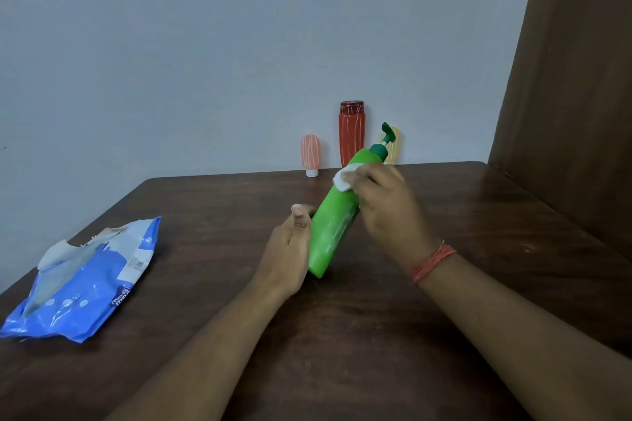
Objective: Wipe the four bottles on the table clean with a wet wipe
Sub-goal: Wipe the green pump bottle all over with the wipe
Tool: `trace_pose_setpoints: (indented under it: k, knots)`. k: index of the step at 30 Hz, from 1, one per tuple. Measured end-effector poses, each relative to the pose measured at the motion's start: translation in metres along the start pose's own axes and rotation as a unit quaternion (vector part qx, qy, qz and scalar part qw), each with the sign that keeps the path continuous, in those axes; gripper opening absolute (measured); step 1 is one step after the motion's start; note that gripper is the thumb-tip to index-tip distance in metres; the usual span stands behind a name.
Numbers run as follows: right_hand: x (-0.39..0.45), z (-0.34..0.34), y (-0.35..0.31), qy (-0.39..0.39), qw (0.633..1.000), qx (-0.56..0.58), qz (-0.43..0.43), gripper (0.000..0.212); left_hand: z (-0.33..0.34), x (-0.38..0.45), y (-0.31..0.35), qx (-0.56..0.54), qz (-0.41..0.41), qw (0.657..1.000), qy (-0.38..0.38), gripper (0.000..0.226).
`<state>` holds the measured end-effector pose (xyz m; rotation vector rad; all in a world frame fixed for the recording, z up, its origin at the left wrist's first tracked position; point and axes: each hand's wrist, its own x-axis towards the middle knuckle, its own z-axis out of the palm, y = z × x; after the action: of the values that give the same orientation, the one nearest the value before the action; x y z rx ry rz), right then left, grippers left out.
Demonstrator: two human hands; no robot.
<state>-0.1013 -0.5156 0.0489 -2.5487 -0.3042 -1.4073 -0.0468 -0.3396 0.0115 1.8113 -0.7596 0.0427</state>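
Head cam: L hand (290,249) grip holds tilted green bottle (337,215), R hand (386,205) pinches wipe (343,178) on it.

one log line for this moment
left hand holds green pump bottle tilted | right hand rubs wet wipe near its top

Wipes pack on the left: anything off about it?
The wipes pack lies crumpled with its flap open and a wipe poking out, so it may dry. Nothing spilled on the table.
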Motion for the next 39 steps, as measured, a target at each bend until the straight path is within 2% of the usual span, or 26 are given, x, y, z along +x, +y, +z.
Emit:
trace_pose_setpoints:
  k: [4, 8, 11, 13, 15, 17, 19, 21, 25, 27, 30, 33, 36, 39]
  knots:
    - [-0.009, 0.006, -0.02, -0.114, 0.987, 0.028, -0.108, 0.035, -0.001, 0.002, 0.003, -0.038, -0.031, 0.999, 0.015, 0.07]
    - [-0.005, 0.008, -0.028, -0.084, 0.994, 0.013, -0.069, 0.041, 0.004, 0.006, -0.001, -0.132, -0.075, 0.988, 0.006, 0.079]
    - [-0.007, 0.008, -0.042, -0.14, 0.984, 0.04, -0.098, 0.038, 0.006, 0.006, 0.004, -0.191, -0.105, 0.976, 0.022, 0.089]
    - [-0.008, 0.008, -0.048, -0.176, 0.974, 0.059, -0.128, 0.039, 0.002, 0.005, 0.007, -0.239, -0.114, 0.964, 0.026, 0.085]
    - [-0.006, 0.007, -0.048, -0.168, 0.977, 0.052, -0.117, 0.035, 0.002, 0.005, 0.008, -0.257, -0.123, 0.959, 0.017, 0.085]
    - [-0.003, 0.008, -0.042, -0.123, 0.989, 0.023, -0.074, 0.032, 0.005, 0.004, 0.011, -0.245, -0.128, 0.961, 0.016, 0.083]
    - [0.0, 0.01, -0.036, -0.092, 0.995, -0.009, -0.027, 0.041, 0.008, 0.004, 0.012, -0.209, -0.132, 0.969, 0.012, 0.085]
    - [0.001, 0.011, -0.037, -0.104, 0.994, -0.006, -0.023, 0.039, 0.008, 0.003, 0.012, -0.189, -0.127, 0.974, 0.009, 0.088]
    - [-0.006, 0.009, -0.051, -0.191, 0.978, 0.032, -0.077, 0.025, 0.006, 0.001, 0.014, -0.225, -0.132, 0.965, 0.024, 0.086]
    - [-0.003, 0.008, -0.047, -0.155, 0.986, 0.015, -0.055, 0.027, 0.006, 0.001, 0.016, -0.237, -0.137, 0.961, 0.027, 0.088]
    - [0.003, 0.008, -0.036, -0.093, 0.995, -0.031, -0.004, 0.034, 0.007, 0.003, 0.011, -0.224, -0.141, 0.964, 0.025, 0.105]
    - [0.001, 0.009, -0.047, -0.15, 0.988, 0.015, -0.03, 0.028, 0.006, 0.002, 0.011, -0.223, -0.136, 0.965, 0.03, 0.101]
    - [-0.004, 0.008, -0.054, -0.199, 0.976, 0.048, -0.073, 0.03, 0.005, 0.003, 0.013, -0.265, -0.153, 0.951, 0.046, 0.09]
    - [-0.006, 0.006, -0.05, -0.138, 0.988, 0.042, -0.063, 0.031, 0.004, 0.007, 0.013, -0.347, -0.184, 0.917, 0.07, 0.088]
